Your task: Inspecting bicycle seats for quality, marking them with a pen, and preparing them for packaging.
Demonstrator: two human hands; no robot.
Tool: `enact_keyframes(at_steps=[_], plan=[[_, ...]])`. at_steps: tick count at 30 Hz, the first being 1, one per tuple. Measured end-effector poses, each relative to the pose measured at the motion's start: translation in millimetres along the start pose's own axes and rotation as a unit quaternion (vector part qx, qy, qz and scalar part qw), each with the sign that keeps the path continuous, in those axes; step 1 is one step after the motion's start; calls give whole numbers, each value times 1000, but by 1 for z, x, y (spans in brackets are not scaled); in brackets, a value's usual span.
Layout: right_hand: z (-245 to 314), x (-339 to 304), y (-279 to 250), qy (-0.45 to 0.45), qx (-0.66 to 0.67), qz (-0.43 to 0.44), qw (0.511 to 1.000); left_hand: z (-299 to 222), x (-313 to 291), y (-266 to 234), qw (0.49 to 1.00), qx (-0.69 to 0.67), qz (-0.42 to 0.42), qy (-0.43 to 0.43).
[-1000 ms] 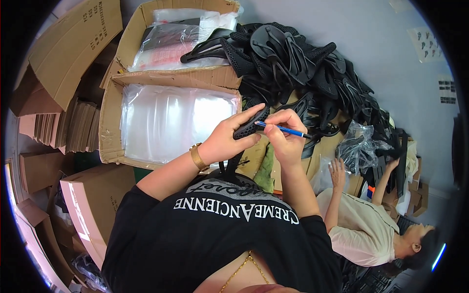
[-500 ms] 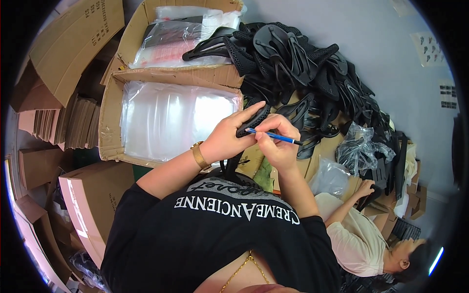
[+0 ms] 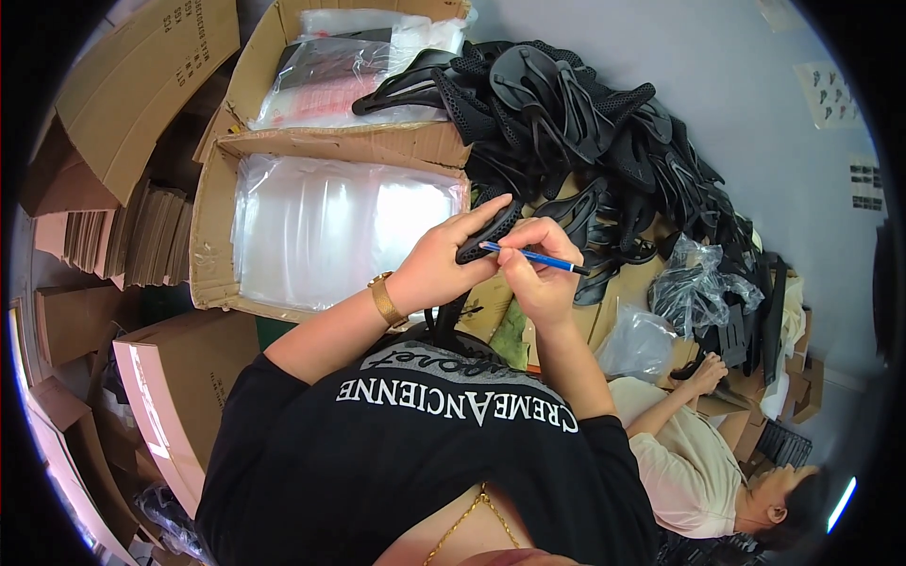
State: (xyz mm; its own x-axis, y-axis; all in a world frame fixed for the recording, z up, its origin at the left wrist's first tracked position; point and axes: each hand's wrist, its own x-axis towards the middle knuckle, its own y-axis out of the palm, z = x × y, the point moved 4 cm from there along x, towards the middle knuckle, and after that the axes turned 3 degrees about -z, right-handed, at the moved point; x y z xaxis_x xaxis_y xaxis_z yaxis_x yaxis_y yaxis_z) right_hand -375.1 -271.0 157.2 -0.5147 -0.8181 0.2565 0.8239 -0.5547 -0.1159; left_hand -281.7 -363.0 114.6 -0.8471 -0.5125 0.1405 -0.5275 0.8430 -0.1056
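My left hand (image 3: 436,259) is closed around a black mesh-surfaced piece (image 3: 491,229) shaped like a small bicycle saddle, its holed side showing along the fingers. In a pinch, my right hand (image 3: 543,274) holds a slim blue pen-like tool (image 3: 547,258) with a black rear end. The tool's pale tip meets the mesh piece beside my left thumb; whether it is a pen or a blade I cannot tell. Behind both hands lies a heap of similar black pieces (image 3: 538,94), some with long slots. My palm hides part of the held piece.
An open carton (image 3: 215,231) of clear plastic bags (image 3: 311,231) stands left of my hands, another carton (image 3: 247,66) beyond it. Flattened cardboard (image 3: 156,236) is stacked farther left. At the right a seated co-worker (image 3: 689,462) handles a black piece near crumpled clear plastic (image 3: 698,288).
The blue tool and my right hand have shifted slightly to the right along the mesh piece. My left hand stays in place. The co-worker's hands have moved a little.
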Motion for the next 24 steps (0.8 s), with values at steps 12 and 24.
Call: enact_keyframes(at_steps=[12, 24], plan=[[-2, 0, -2, -28, -13, -16, 999, -1, -1, 0, 1000, -13, 7, -11], [2, 0, 2, -34, -52, -26, 998, -3, -2, -2, 999, -8, 16, -38]])
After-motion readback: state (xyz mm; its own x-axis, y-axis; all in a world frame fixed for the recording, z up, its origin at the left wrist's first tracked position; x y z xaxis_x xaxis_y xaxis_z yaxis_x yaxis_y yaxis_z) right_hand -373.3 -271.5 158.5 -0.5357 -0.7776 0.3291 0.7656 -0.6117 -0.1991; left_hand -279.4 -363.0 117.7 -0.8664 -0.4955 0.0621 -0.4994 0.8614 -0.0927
